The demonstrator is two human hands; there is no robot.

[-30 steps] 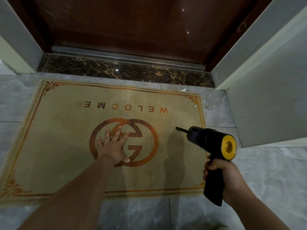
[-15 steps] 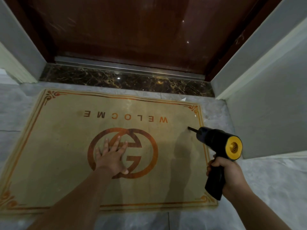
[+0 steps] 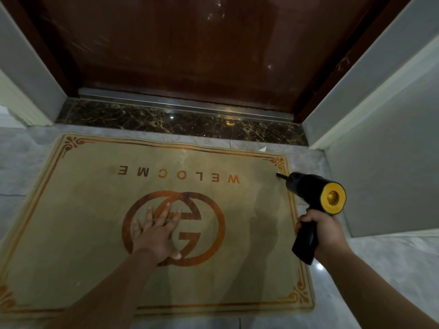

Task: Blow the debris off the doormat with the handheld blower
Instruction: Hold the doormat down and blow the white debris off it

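nearest to me, my two bare forearms reach in from the bottom edge over a grey tiled floor (image 3: 392, 262). the doormat (image 3: 71, 233) lies flat on that floor, a tan rectangle with an orange border and corner scrolls, its near edge just ahead of me. my left hand (image 3: 155, 235) lies palm down on the mat, fingers straight and spread, its grip released; it covers the left part of the round orange interlocked emblem (image 3: 204, 224) at the mat's middle, thumb tip on the emblem's lower ring.

off to the right, my right hand (image 3: 324, 230) has its grip clenched round the black handle of the handheld blower (image 3: 308, 186). i see the handle's butt sticking out below my fist, over the mat's right border. the blower's black body tilts up and away to the left, its yellow rear cap with a vented centre facing me, and its thin dark nozzle points at the mat's far right corner, just beside the corner scroll.

further out, the word "welcome" reads upside down to me. a small white scrap (image 3: 262, 149) lies on the tiles just past the far right corner. beyond comes a dark veined stone threshold (image 3: 166, 122), then a metal sill strip and a closed reddish-brown door (image 3: 190, 48), with grey walls on both sides.
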